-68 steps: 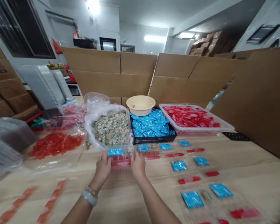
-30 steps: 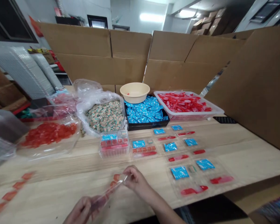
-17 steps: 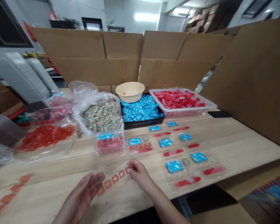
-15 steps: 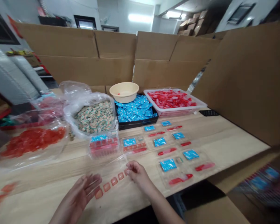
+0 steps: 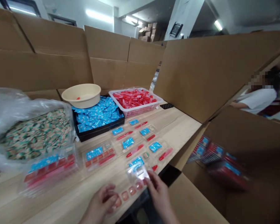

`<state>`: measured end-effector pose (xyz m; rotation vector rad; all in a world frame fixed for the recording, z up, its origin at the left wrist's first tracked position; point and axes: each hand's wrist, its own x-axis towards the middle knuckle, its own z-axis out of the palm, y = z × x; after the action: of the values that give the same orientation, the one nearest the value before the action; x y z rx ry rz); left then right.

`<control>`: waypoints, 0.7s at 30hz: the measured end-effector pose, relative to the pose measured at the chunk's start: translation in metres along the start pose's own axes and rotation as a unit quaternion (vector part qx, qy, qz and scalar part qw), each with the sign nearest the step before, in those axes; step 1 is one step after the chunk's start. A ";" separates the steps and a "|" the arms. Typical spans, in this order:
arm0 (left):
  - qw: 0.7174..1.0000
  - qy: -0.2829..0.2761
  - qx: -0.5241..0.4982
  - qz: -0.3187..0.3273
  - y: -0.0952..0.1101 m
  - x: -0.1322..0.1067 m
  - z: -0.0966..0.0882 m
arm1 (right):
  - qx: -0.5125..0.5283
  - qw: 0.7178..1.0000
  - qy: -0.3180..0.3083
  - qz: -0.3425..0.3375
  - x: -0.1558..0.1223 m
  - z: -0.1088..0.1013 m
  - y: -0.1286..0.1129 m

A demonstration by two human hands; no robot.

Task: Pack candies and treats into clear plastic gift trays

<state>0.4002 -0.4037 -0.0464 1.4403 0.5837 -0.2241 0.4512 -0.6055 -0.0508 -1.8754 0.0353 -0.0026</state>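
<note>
Right hand [image 5: 159, 194] now pinches a clear blister tray [image 5: 137, 173] near the counter's [image 5: 177, 130] front edge; left hand [image 5: 100, 203], loosely curled, lies beside a row of red squares [image 5: 128, 192], holding nothing.

Got a clear plastic blister strip [image 5: 138, 174] up in view here, held just off the near edge of the surface [image 5: 60, 199], tilted and running from near-left up to far-right. A row of small orange-red squares [image 5: 128, 193] sits along it, and glare whites out its far end. My right grip [image 5: 158, 193] has it pinched at that end. My left grip [image 5: 100, 202] curls around the low end, though I can't tell if it's actually clamped on.
</note>
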 end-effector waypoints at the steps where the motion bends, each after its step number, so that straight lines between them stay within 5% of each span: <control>1: 1.000 -0.019 0.006 0.013 0.006 0.008 0.018 | -0.051 0.998 0.032 -0.009 0.009 -0.014 0.001; 4: 0.999 -0.033 0.023 0.031 0.022 0.033 0.065 | -0.218 0.971 0.093 -0.023 0.040 -0.040 -0.002; 7: 0.998 0.013 0.043 0.046 0.029 0.054 0.086 | -0.344 0.936 0.075 -0.014 0.066 -0.042 -0.007; 11: 0.995 0.025 0.085 0.045 0.024 0.065 0.078 | -0.377 0.923 0.066 -0.043 0.073 -0.032 -0.002; 14: 0.983 0.022 0.144 0.109 0.020 0.063 0.062 | -0.347 0.936 0.056 -0.029 0.067 -0.026 0.007; 17: 0.970 0.048 0.157 0.181 0.016 0.057 0.051 | -0.263 0.964 0.031 -0.006 0.062 -0.023 0.017; 21: 0.985 0.058 0.052 0.155 0.001 0.047 0.043 | -0.089 0.996 0.011 0.011 0.056 -0.018 0.031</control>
<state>0.4509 -0.4357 -0.0680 1.6319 0.4379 0.0779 0.5060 -0.6332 -0.0758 -2.0527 0.0722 -0.0051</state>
